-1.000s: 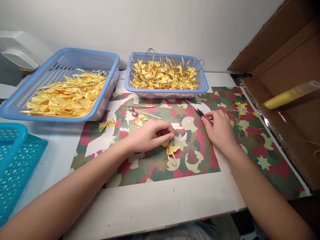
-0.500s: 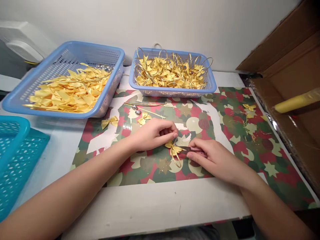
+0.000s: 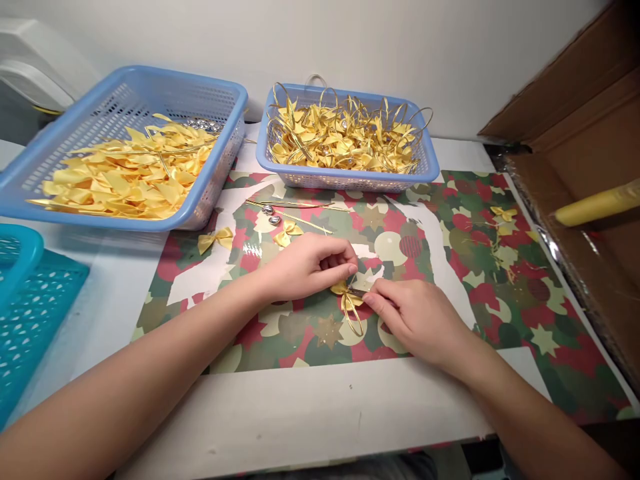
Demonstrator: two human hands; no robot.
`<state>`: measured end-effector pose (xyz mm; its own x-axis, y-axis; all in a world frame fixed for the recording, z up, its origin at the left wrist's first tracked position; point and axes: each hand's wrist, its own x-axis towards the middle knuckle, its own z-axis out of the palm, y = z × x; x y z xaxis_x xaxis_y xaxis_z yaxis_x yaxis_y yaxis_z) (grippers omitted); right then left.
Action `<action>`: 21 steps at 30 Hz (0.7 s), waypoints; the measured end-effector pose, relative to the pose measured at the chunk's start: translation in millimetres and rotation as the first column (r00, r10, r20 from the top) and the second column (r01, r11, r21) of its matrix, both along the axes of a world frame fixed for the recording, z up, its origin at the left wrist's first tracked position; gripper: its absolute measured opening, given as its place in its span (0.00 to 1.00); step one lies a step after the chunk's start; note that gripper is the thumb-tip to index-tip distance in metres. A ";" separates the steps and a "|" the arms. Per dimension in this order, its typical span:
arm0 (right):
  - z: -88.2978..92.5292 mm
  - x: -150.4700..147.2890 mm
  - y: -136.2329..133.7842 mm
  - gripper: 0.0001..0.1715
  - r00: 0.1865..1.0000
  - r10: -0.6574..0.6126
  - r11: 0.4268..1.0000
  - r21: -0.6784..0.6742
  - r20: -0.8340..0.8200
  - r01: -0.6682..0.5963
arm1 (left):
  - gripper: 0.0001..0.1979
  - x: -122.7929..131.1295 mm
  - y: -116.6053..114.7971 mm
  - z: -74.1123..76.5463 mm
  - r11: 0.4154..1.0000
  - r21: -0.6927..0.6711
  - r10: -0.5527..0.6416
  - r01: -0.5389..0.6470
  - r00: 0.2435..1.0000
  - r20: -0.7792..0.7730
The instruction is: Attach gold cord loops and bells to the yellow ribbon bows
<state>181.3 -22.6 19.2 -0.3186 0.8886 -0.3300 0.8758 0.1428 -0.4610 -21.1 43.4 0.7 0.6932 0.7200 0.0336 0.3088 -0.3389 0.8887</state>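
Note:
My left hand (image 3: 307,267) is closed in a pinch on a small yellow ribbon bow (image 3: 346,296) with a gold loop that lies on the patterned paper (image 3: 450,267). My right hand (image 3: 417,320) is closed around a small dark tool, probably scissors or tweezers (image 3: 356,292), whose tip touches the bow. Two more loose bows (image 3: 215,240) (image 3: 287,235) and two small silver beads (image 3: 271,215) lie on the paper behind my left hand.
A large blue basket (image 3: 220,153) at back left holds plain yellow bows. A smaller blue basket (image 3: 345,179) holds bows with gold loops. A teal basket (image 3: 30,293) stands at left, an open cardboard box (image 3: 590,133) with a yellow tube (image 3: 595,205) at right.
My right hand took the dark tool from the back of the paper and brought it left and nearer, up to the bow. My left hand kept its pinch on the bow.

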 end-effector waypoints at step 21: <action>-4.6 31.2 15.5 0.16 0.961 -0.240 0.938 0.224 -0.138 0.266 | 0.09 -3.7 -0.4 -3.2 0.906 0.267 0.343 -0.329 0.939 -0.008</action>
